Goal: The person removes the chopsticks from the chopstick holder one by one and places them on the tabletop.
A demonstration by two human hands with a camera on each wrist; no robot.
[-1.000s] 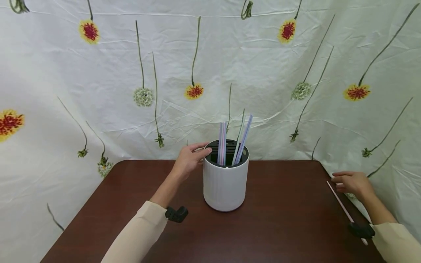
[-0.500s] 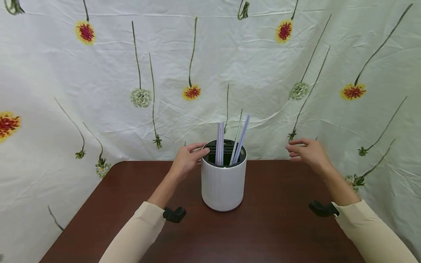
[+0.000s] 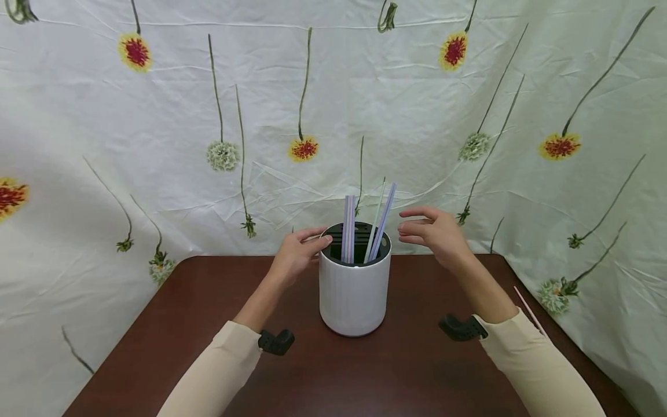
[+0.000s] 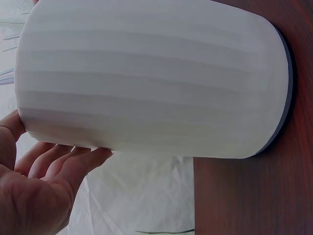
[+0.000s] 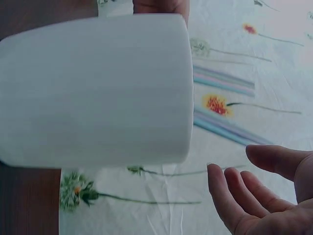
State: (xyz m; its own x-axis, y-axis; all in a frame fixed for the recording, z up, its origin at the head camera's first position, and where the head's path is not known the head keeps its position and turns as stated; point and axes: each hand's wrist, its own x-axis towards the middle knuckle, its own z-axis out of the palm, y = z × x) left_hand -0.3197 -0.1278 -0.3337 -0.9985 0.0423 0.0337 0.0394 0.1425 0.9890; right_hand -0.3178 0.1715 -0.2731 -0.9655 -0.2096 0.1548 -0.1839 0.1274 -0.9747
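A white cylindrical holder point(image 3: 354, 301) with a black slotted insert point(image 3: 336, 234) stands upright on the table. Striped purple-pink drinking straws point(image 3: 348, 229) rise from its left part. A pale green straw point(image 3: 376, 217) and a bluish-purple straw point(image 3: 384, 223) lean to the right. My left hand point(image 3: 295, 253) grips the holder's left side at the top, thumb at the rim and fingers along the outer wall, as the left wrist view confirms. Just right of the leaning straws, my right hand point(image 3: 435, 234) hovers with fingers apart and nothing between them.
A pink straw point(image 3: 530, 311) lies along the right edge of the dark brown table point(image 3: 417, 376), partly covered by the right sleeve point(image 3: 537, 359). A white cloth with printed flowers point(image 3: 260, 104) hangs behind the table. Each wrist wears a black camera mount point(image 3: 462, 328).
My right hand has moved left from the pink straw at the table's right edge to beside the leaning straws. The left hand and the holder have stayed in place.
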